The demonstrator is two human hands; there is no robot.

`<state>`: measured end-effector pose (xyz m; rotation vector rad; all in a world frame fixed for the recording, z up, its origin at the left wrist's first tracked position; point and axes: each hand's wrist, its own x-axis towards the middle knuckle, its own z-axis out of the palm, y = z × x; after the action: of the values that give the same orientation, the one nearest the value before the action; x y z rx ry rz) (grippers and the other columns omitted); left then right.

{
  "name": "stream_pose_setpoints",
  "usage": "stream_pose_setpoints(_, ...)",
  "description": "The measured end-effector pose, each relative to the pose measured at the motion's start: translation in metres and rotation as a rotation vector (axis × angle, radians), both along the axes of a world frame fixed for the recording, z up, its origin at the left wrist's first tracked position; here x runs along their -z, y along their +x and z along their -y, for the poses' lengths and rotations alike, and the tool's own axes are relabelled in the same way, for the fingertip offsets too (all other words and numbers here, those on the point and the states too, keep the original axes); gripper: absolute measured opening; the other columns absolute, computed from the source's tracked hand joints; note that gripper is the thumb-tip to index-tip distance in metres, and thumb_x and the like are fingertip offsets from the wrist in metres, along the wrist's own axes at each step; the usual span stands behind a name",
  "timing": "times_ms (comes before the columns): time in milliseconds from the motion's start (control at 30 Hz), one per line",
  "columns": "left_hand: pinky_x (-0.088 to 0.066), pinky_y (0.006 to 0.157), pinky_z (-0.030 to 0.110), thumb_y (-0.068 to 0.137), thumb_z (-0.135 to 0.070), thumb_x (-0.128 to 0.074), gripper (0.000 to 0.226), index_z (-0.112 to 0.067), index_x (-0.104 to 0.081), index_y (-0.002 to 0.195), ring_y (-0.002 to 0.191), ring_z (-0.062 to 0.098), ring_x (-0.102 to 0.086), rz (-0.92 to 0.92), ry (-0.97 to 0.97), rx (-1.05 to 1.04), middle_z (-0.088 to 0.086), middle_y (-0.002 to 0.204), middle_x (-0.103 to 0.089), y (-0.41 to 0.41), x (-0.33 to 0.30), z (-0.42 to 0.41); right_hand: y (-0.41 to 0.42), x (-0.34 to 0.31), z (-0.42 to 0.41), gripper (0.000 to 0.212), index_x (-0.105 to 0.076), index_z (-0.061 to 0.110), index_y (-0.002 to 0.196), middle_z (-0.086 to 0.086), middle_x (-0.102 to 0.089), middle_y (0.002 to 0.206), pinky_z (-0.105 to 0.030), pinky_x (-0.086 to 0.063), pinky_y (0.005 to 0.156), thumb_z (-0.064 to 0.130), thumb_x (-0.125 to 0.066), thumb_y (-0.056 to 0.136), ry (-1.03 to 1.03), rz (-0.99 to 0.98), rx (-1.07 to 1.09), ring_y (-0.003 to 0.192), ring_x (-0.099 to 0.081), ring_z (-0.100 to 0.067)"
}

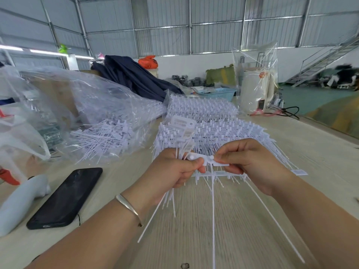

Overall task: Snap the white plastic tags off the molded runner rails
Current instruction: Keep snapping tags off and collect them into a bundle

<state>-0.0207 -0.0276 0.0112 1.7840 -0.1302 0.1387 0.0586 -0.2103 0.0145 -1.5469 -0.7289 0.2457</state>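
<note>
White runner rail (211,162) pinched by both grips; black phone (66,198) left, apart.

Phone (66,198) blocks left; stacked rails (213,131) crowd ahead; table (310,152) open right

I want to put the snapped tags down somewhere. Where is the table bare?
Bare table lies right of the runner stack, and near the front edge between the forearms. Left is crowded: phone, plastic bag.

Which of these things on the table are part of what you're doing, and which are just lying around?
Part of the job: left hand, right hand, runner rail, stacked runners, bag of snapped-off tags.

Lying about: black phone, dark cloth, blue basket.
</note>
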Motion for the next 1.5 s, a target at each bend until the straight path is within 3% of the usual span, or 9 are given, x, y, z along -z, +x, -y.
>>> stream_pose_setpoints(300, -0.017, 0.037, 0.014, 0.091, -0.014, -0.056, 0.028, -0.008, -0.062, 0.065, 0.035, 0.007, -0.021, -0.190, 0.053, 0.094, -0.005, 0.042, -0.028, -0.001, -0.002, -0.004, 0.001, -0.003, 0.008, 0.003, -0.068, 0.007, 0.059, -0.008, -0.041, 0.050, -0.016, -0.027, 0.043, 0.009, -0.067, 0.061, -0.123, -0.023, -0.141, 0.042, -0.030, -0.011)
stream_pose_setpoints(500, -0.023, 0.039, 0.018, 0.099, -0.024, -0.050, 0.046, -0.020, -0.049, 0.054, 0.037, 0.009, -0.026, -0.071, -0.049, -0.052, -0.005, 0.045, -0.033, 0.004, 0.000, -0.006, 0.007, -0.006, 0.012, 0.009, -0.063, 0.002, 0.060, -0.006, -0.038, 0.050, -0.020, -0.029, 0.046, 0.002, -0.068, 0.068, 0.029, -0.044, -0.040, 0.043, -0.031, -0.014)
stream_pose_setpoints(567, -0.027, 0.043, 0.018, 0.101, -0.034, -0.044, 0.042, -0.018, -0.045, 0.062, 0.042, 0.010, -0.032, -0.022, -0.045, -0.086, -0.005, 0.051, -0.036, 0.004, 0.003, -0.003, 0.007, -0.002, 0.007, 0.014, -0.062, 0.001, 0.065, -0.009, -0.042, 0.052, -0.025, -0.031, 0.051, -0.002, -0.060, 0.079, 0.029, -0.047, 0.022, 0.045, -0.037, -0.015)
stream_pose_setpoints(733, -0.025, 0.043, 0.018, 0.094, -0.032, -0.058, 0.028, -0.023, -0.052, 0.068, 0.042, 0.008, -0.025, 0.051, -0.083, -0.090, -0.008, 0.051, -0.030, 0.003, 0.008, 0.002, -0.001, 0.004, -0.005, 0.011, -0.065, 0.000, 0.078, -0.013, -0.057, 0.061, -0.027, -0.036, 0.059, -0.005, -0.055, 0.080, -0.021, -0.090, 0.004, 0.064, -0.043, -0.023)
stream_pose_setpoints(967, -0.032, 0.044, 0.015, 0.087, -0.025, -0.068, 0.014, -0.019, -0.074, 0.076, 0.043, 0.004, -0.039, 0.095, -0.089, -0.032, -0.008, 0.057, -0.058, 0.002, 0.008, 0.008, -0.010, 0.006, -0.011, 0.021, -0.063, -0.003, 0.087, -0.013, -0.065, 0.077, -0.027, -0.037, 0.062, -0.005, -0.055, 0.067, -0.055, -0.047, -0.188, 0.071, -0.048, -0.021)
stream_pose_setpoints(1100, -0.029, 0.040, 0.017, 0.086, -0.021, -0.070, 0.022, -0.023, -0.065, 0.064, 0.040, 0.009, -0.030, 0.058, -0.183, -0.211, -0.007, 0.048, -0.037, 0.008, 0.012, 0.005, -0.004, 0.007, -0.007, 0.020, -0.066, -0.002, 0.094, -0.015, -0.069, 0.082, -0.024, -0.046, 0.062, -0.007, -0.068, 0.074, 0.020, -0.118, -0.161, 0.066, -0.058, -0.016)
stream_pose_setpoints(1233, -0.028, 0.039, 0.017, 0.085, -0.021, -0.071, 0.020, -0.019, -0.058, 0.070, 0.039, 0.007, -0.032, 0.063, -0.309, -0.234, -0.009, 0.048, -0.039, 0.009, 0.012, 0.003, -0.001, 0.006, -0.003, 0.020, -0.070, 0.005, 0.094, -0.018, -0.071, 0.093, -0.020, -0.047, 0.055, 0.009, -0.069, 0.075, 0.094, -0.308, -0.196, 0.060, -0.060, -0.014)
stream_pose_setpoints(1367, -0.034, 0.043, 0.018, 0.086, -0.035, -0.069, 0.021, -0.023, -0.070, 0.069, 0.044, 0.006, -0.046, 0.084, -0.231, -0.214, -0.005, 0.056, -0.055, 0.008, 0.011, 0.006, -0.003, 0.006, -0.007, 0.024, -0.064, 0.005, 0.100, -0.020, -0.072, 0.099, -0.020, -0.049, 0.054, 0.014, -0.069, 0.078, 0.178, -0.408, -0.215, 0.056, -0.059, -0.014)
stream_pose_setpoints(1500, -0.029, 0.044, 0.022, 0.089, -0.037, -0.063, 0.025, -0.026, -0.073, 0.069, 0.043, 0.010, -0.034, 0.099, -0.154, -0.181, -0.003, 0.047, -0.044, 0.008, 0.011, 0.008, -0.005, 0.006, -0.008, 0.016, -0.066, 0.005, 0.094, -0.016, -0.071, 0.084, -0.019, -0.048, 0.052, 0.014, -0.066, 0.080, 0.177, -0.385, -0.194, 0.052, -0.053, -0.012)
